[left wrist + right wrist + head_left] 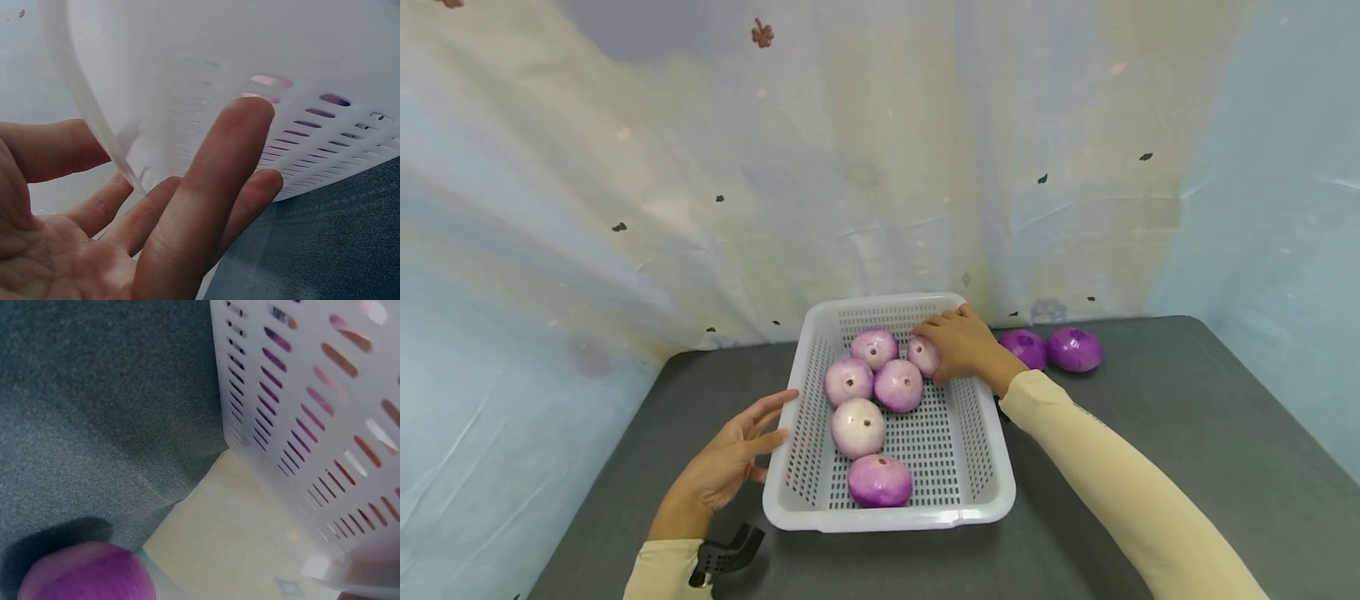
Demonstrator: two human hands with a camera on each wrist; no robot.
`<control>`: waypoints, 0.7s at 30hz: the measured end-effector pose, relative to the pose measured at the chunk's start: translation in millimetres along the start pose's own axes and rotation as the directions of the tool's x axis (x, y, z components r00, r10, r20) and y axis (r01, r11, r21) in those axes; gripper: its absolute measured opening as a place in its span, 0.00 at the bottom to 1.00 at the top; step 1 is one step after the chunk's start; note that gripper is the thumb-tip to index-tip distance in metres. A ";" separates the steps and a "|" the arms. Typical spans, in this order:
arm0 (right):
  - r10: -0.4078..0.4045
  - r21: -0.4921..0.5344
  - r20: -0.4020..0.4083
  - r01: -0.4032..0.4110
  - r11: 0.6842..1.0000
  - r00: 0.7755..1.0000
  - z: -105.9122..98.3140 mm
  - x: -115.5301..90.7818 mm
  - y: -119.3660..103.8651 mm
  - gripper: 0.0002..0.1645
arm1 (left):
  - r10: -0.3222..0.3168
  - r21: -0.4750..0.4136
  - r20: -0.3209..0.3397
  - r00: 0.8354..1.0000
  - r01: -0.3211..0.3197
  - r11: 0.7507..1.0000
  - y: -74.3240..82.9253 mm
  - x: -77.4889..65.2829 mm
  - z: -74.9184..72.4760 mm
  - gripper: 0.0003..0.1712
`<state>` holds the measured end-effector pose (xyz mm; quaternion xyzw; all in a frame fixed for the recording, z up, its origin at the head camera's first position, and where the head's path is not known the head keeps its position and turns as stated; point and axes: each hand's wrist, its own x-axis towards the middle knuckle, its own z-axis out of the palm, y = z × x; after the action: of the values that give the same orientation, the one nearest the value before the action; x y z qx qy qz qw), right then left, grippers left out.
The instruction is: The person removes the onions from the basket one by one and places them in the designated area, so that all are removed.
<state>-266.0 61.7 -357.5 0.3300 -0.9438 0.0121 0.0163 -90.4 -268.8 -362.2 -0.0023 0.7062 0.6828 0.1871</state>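
**Creased pastel printed sheet (880,167) behind a dark grey, fabric-textured counter (1210,433)**

The sheet spans the far side and both flanks, meeting the counter along its far edge. Its far part blends cream, lavender and pale yellow; the left and right parts are light blue. A reddish-brown clover-shaped print (762,33) sits high, left of the middle, and a matching brown print (450,3) is cut off at the far left. Small, dark, leaf-like marks (619,227) are scattered across it, left and right. A faint blue diamond-shaped print (966,278) lies low, right of the middle. The counter's far right corner is rounded.
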 end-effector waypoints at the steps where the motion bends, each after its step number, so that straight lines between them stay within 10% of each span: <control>1: -0.006 -0.003 -0.002 0.006 1.000 1.000 -0.1 0.0 0.1 0.52 | 0.000 0.000 -0.002 1.000 0.000 1.000 0.1 0.1 0.2 0.38; 21: -0.023 0.059 -0.067 0.027 0.998 0.997 1.9 1.7 3.0 0.47 | 0.001 -0.005 0.001 1.000 -0.001 1.000 1.1 0.5 0.2 0.38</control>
<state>-269.3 62.9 -359.3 0.3413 -0.9378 0.0510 0.0379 -91.2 -268.4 -361.3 -0.0019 0.7045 0.6845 0.1873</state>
